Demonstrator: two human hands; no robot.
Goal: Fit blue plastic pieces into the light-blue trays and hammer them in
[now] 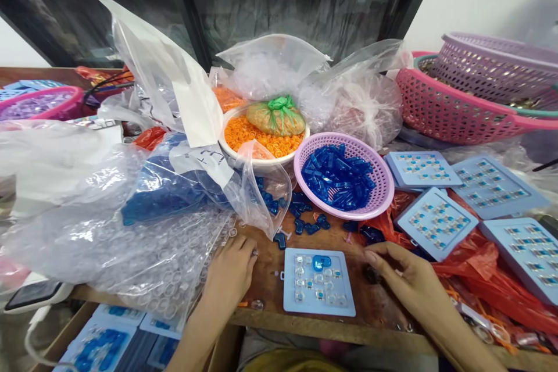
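A light-blue square tray lies on the wooden table between my hands. It holds rows of small clear round pieces, some with blue and gold centres, and one larger blue translucent piece near its top edge. My left hand rests left of the tray, its fingers bent together around a small clear piece at the fingertips. To the right of the tray, my right hand has thumb and index finger brought together near the tabletop. What they hold, if anything, is hidden.
Behind the tray stand a purple basket of blue pieces and a white bowl of orange rings. Plastic bags crowd the left. Filled trays lie on red plastic at right, below stacked baskets. An open box holds more trays.
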